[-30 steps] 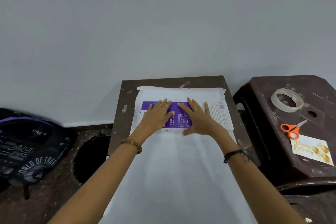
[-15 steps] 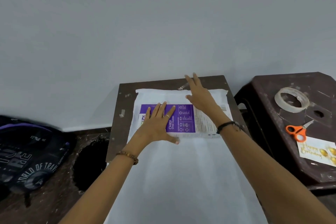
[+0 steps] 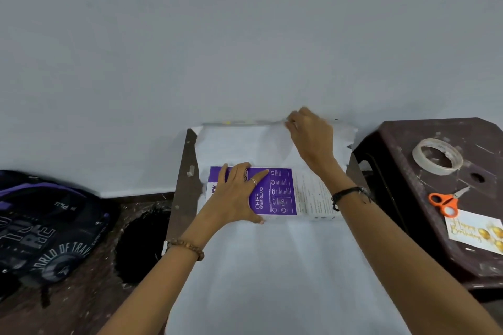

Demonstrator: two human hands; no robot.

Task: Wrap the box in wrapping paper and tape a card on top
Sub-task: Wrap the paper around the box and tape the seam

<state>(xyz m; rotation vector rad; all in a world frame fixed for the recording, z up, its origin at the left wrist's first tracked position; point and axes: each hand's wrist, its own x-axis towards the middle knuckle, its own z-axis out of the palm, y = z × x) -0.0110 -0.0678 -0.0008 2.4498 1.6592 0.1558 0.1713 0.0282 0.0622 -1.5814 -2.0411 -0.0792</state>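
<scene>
A flat purple and white box [image 3: 283, 192] lies on a sheet of white wrapping paper [image 3: 272, 266] spread over a small brown table [image 3: 185, 171]. My left hand [image 3: 236, 193] rests flat on the box's left part with its fingers spread. Beyond the box, my right hand [image 3: 310, 136] pinches the paper's far edge and holds it raised off the table. A white birthday card [image 3: 475, 231] with gold lettering lies on the dark stool [image 3: 424, 171] at the right.
On the stool also sit a roll of clear tape [image 3: 436, 155] and orange-handled scissors [image 3: 443, 201]. A dark backpack [image 3: 46, 226] lies on the floor at the left. A grey wall rises just behind the table.
My right hand left the box, reached to the paper's far edge and lifted it up. My left hand stayed pressed on the box.
</scene>
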